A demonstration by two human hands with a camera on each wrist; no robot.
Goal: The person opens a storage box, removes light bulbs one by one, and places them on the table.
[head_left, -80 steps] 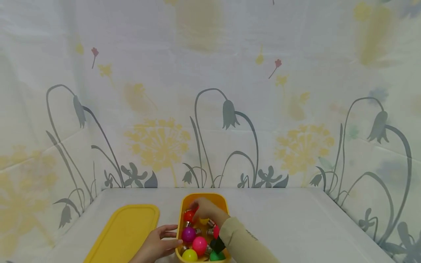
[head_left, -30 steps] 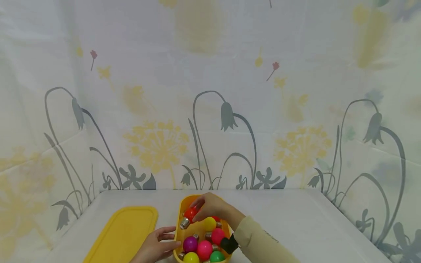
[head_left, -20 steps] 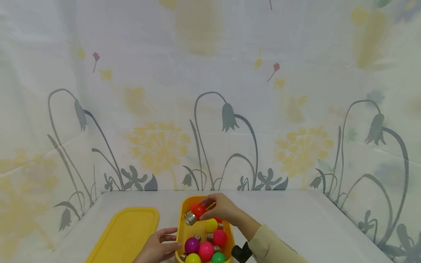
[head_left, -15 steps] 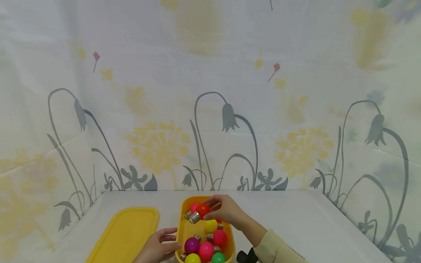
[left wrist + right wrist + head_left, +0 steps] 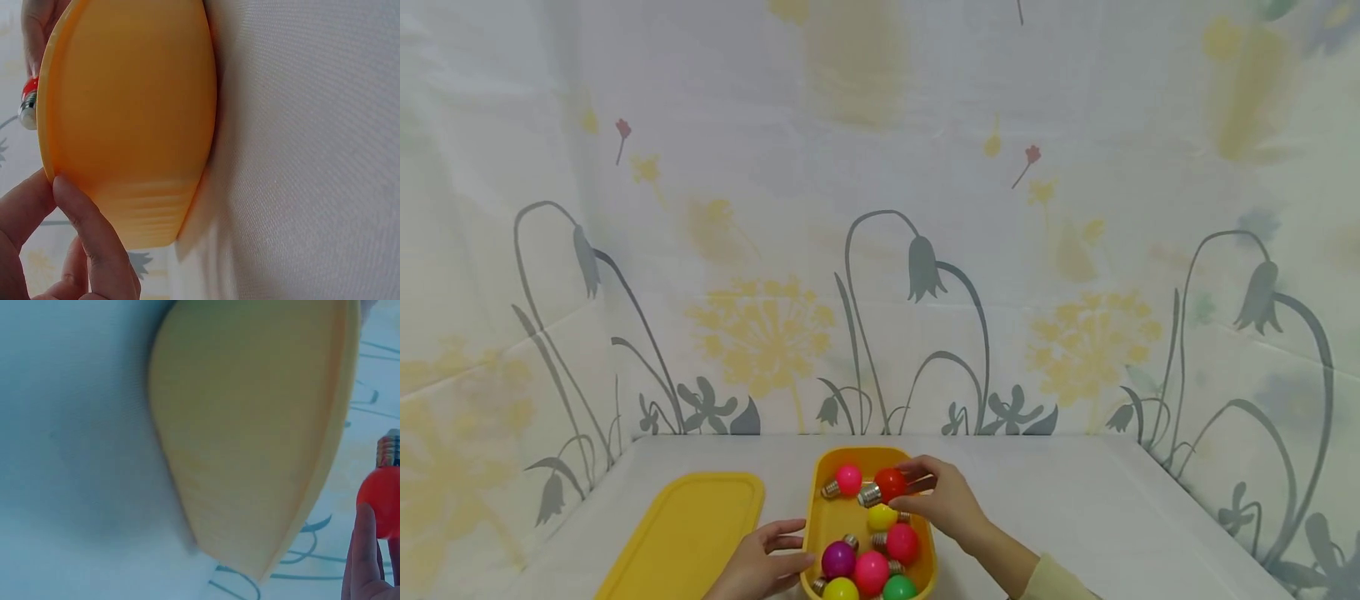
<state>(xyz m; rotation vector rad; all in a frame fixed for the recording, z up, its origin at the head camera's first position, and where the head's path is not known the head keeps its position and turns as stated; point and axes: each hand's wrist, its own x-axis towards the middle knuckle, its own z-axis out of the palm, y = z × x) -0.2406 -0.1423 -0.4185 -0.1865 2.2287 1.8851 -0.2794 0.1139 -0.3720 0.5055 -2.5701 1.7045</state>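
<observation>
Step in hand, by the look of it: raising one bulb clear of its container. Right hand [image 5: 946, 500] pinches a red round light bulb with silver screw base [image 5: 891, 483] between thumb and fingers, gap no wider than the globe; bulb hangs above rim height, over the right part of a deep yellow plastic tub with rounded corners [image 5: 838, 518], base pointing left. Left hand [image 5: 763, 558] lightly pinches the tub's left rim, thumb at the lip, a finger on the outer wall. Tub stands mid-width on the white worktop [image 5: 1075, 500], short of its far edge; flat yellow plastic lid [image 5: 685, 517] lies off it, toward the left edge. Next move probably calls for a secure grip on the smooth globe, base kept clear of the yellow round bulb [image 5: 882, 518] just below, left hand steadying the tub. Brands, labels, writing: none legible on bulbs, tub or lid
</observation>
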